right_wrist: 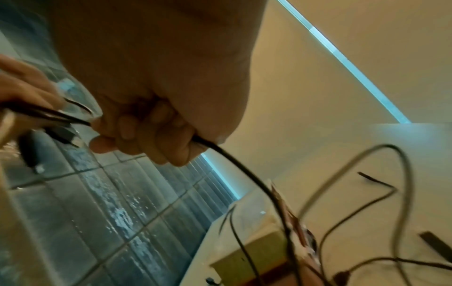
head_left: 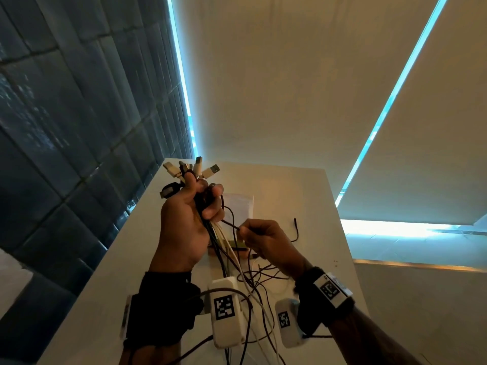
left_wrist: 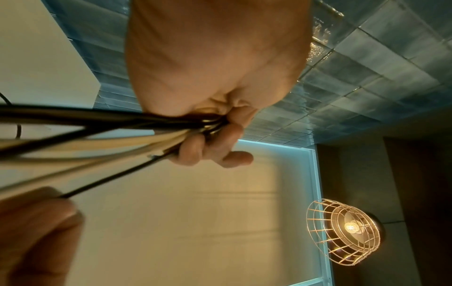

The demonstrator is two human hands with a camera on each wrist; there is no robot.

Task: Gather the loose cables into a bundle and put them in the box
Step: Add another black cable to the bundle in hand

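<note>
My left hand (head_left: 203, 197) is raised over the white table (head_left: 303, 196) and grips a bundle of black and white cables (head_left: 214, 233). Their USB plugs (head_left: 196, 168) fan out above the fist. In the left wrist view its fingers (left_wrist: 212, 147) curl round the same bundle (left_wrist: 110, 135). To the right, my right hand (head_left: 246, 233) pinches one thin black cable (head_left: 230, 224) that leads out of the bundle. The right wrist view has that cable (right_wrist: 234, 164) running through the right hand (right_wrist: 137, 133). A small olive box (right_wrist: 254, 253) stands on the table, mostly hidden between the hands (head_left: 234, 244).
Loose cable tails (head_left: 261, 280) hang tangled down to the table by my wrists. A clear bag or sheet (head_left: 241, 204) lies beyond the hands, a short black tie (head_left: 295, 230) to the right. A dark tiled wall (head_left: 66, 127) stands along the left edge. A wire lamp (left_wrist: 342, 230) is lit.
</note>
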